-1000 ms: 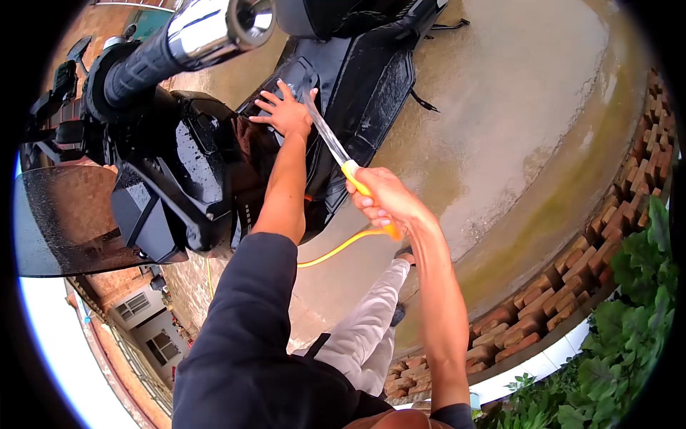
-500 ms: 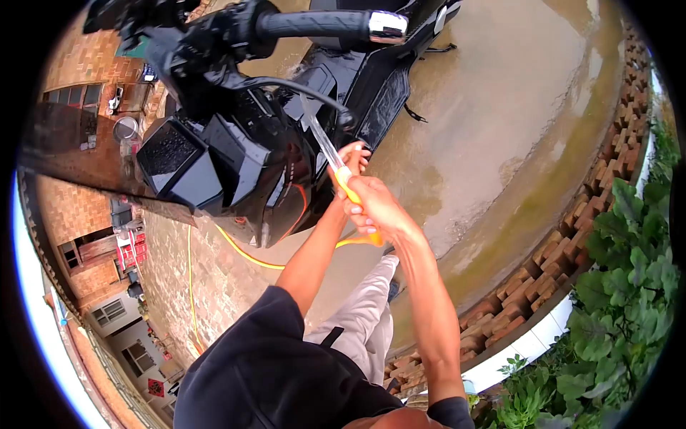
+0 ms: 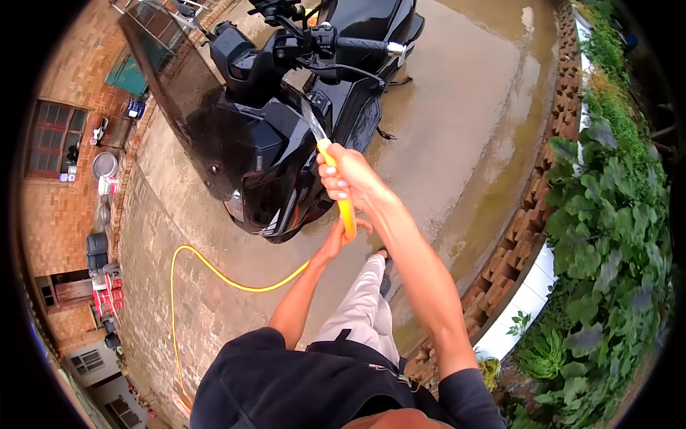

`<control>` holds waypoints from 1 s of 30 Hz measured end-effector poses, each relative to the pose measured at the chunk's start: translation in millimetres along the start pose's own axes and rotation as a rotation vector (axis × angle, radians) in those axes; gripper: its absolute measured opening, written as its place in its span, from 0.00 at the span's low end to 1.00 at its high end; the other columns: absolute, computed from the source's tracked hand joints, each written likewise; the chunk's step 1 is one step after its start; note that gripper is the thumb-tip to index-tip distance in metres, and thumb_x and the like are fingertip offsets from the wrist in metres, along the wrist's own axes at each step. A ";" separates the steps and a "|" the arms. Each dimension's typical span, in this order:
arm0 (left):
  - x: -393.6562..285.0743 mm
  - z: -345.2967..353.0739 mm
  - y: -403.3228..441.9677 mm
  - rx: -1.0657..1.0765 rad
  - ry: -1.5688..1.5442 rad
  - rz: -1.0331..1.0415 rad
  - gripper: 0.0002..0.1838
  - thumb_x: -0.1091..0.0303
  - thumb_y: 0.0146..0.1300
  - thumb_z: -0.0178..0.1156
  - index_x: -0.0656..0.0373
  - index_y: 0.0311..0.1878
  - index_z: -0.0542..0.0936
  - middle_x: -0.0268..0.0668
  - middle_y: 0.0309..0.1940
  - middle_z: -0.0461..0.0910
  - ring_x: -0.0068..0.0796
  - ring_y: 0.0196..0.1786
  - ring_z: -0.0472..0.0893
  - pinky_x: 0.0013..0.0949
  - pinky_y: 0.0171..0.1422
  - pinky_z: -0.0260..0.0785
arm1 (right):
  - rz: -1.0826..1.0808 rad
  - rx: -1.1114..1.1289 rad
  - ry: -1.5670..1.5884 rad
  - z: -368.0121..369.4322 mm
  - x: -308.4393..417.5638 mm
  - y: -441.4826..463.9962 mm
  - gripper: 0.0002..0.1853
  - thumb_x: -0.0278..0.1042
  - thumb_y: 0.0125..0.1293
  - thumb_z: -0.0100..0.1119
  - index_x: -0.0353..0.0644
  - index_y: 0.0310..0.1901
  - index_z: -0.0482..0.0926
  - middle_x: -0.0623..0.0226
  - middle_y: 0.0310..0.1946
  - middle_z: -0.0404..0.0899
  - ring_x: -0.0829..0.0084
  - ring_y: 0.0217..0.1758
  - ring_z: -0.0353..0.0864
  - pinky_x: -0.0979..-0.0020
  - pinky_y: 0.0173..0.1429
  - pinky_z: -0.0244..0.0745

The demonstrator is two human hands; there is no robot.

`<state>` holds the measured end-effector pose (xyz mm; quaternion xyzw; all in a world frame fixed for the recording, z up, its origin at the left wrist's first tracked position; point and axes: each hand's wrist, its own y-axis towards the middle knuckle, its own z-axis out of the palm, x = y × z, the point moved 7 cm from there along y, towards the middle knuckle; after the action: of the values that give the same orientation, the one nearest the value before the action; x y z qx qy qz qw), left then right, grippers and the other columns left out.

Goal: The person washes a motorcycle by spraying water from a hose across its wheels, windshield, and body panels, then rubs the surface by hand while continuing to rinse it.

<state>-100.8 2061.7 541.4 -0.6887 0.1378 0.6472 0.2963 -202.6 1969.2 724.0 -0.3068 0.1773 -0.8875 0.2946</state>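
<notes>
My right hand (image 3: pixel 349 177) is closed around the end of a yellow hose (image 3: pixel 346 214). A clear stream of water (image 3: pixel 313 120) shoots from its mouth toward the footwell of a black scooter (image 3: pixel 286 143). Lower down, my left hand (image 3: pixel 339 237) curls around the hose where it bends below my right hand; some of its fingers are hidden. Wet and shiny, the scooter stands upright ahead of me, with its handlebar grip (image 3: pixel 361 44) and dark windshield (image 3: pixel 164 79) on view.
Yellow hose loops over the brick-paved ground (image 3: pixel 207 307) at left. Wet concrete (image 3: pixel 464 93) lies to the right, bordered by a low row of stacked bricks (image 3: pixel 529 214) and leafy plants (image 3: pixel 600 236). A brick building (image 3: pixel 61 207) stands at far left.
My view has moved back, so more of the scooter shows. My left hand has come down from beside the water stream to the hose below my right hand. Water keeps flowing.
</notes>
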 end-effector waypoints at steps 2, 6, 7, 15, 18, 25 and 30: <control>12.5 2.4 -48.3 -0.034 -0.007 -0.019 0.40 0.38 0.81 0.26 0.62 0.46 0.80 0.38 0.40 0.81 0.29 0.49 0.79 0.36 0.62 0.68 | -0.068 -0.037 0.005 23.6 -12.6 3.9 0.12 0.43 0.78 0.43 0.43 0.42 0.68 0.80 0.22 0.61 0.86 0.14 0.52 0.77 0.16 0.51; 96.8 -40.2 -123.3 -0.285 -0.082 -0.169 0.40 0.35 0.80 0.27 0.60 0.34 0.78 0.33 0.29 0.77 0.26 0.37 0.76 0.31 0.49 0.68 | -0.133 -0.083 -0.024 62.6 -41.4 -1.6 0.12 0.42 0.78 0.42 0.42 0.42 0.67 0.79 0.22 0.61 0.86 0.14 0.53 0.77 0.17 0.51; 94.7 -45.1 -138.7 -0.277 -0.085 -0.163 0.40 0.35 0.80 0.27 0.60 0.34 0.78 0.33 0.29 0.77 0.26 0.37 0.76 0.31 0.49 0.68 | -0.141 -0.089 -0.027 65.2 -48.7 2.2 0.12 0.42 0.78 0.42 0.42 0.42 0.67 0.79 0.22 0.61 0.86 0.14 0.53 0.77 0.17 0.51; 92.5 -54.9 -286.7 -0.247 -0.067 -0.087 0.32 0.39 0.80 0.38 0.57 0.30 0.72 0.28 0.25 0.68 0.23 0.31 0.66 0.31 0.37 0.58 | -0.168 -0.266 -0.061 56.6 -130.0 17.0 0.12 0.40 0.78 0.41 0.41 0.42 0.68 0.78 0.22 0.61 0.84 0.15 0.53 0.75 0.18 0.52; 71.3 -51.0 -335.6 -0.201 -0.014 -0.051 0.27 0.43 0.79 0.45 0.58 0.32 0.73 0.26 0.26 0.66 0.21 0.31 0.65 0.30 0.37 0.57 | -0.238 -0.246 0.003 65.2 -164.2 -7.0 0.12 0.40 0.79 0.41 0.41 0.42 0.68 0.78 0.22 0.60 0.84 0.15 0.53 0.75 0.18 0.51; 52.3 -54.3 -414.4 -0.187 0.107 -0.013 0.22 0.48 0.76 0.55 0.59 0.34 0.73 0.27 0.24 0.63 0.20 0.30 0.62 0.31 0.34 0.56 | -0.384 -0.320 0.119 79.3 -200.4 -80.8 0.12 0.41 0.79 0.42 0.42 0.41 0.68 0.78 0.22 0.61 0.85 0.16 0.54 0.77 0.18 0.50; 22.3 -42.3 -441.3 -0.141 0.300 0.023 0.23 0.49 0.75 0.56 0.64 0.36 0.76 0.31 0.18 0.61 0.23 0.24 0.61 0.37 0.28 0.55 | -0.366 -0.425 0.114 68.3 -212.3 -119.0 0.11 0.38 0.79 0.40 0.42 0.39 0.67 0.80 0.20 0.59 0.86 0.14 0.51 0.77 0.17 0.50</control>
<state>189.3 2388.2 620.6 -0.7949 0.1428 0.5487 0.2159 -72.1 2185.0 740.7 -0.3380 0.3174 -0.8847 0.0483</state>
